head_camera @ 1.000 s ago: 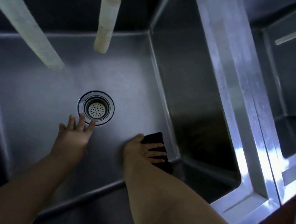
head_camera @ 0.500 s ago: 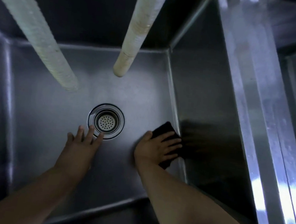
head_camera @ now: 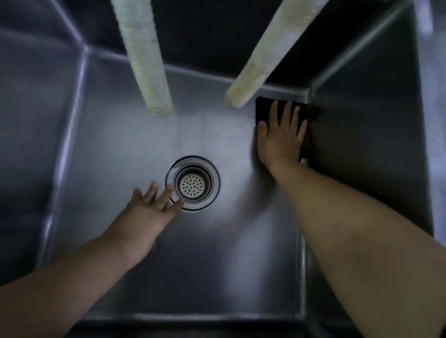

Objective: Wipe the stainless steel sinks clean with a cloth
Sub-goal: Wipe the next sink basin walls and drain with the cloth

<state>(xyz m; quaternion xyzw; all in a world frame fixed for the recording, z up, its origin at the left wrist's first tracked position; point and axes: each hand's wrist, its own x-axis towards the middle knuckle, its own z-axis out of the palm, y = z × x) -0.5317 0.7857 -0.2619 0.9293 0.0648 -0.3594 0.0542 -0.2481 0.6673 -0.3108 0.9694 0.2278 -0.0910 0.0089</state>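
Right hand (head_camera: 281, 139): laid flat on the cloth (head_camera: 266, 110); fingers straight and spread
Cloth: pressed onto the sink (head_camera: 235, 252) floor at the far right corner
Left hand (head_camera: 146, 216): fingers straight, slightly apart; fingertips at the drain (head_camera: 193, 183) rim
Hoses (head_camera: 139, 36): two, hung above the sink

Two pale ribbed hoses hang down from the top of the frame, one left of centre (head_camera: 141, 36), one right (head_camera: 273, 47).
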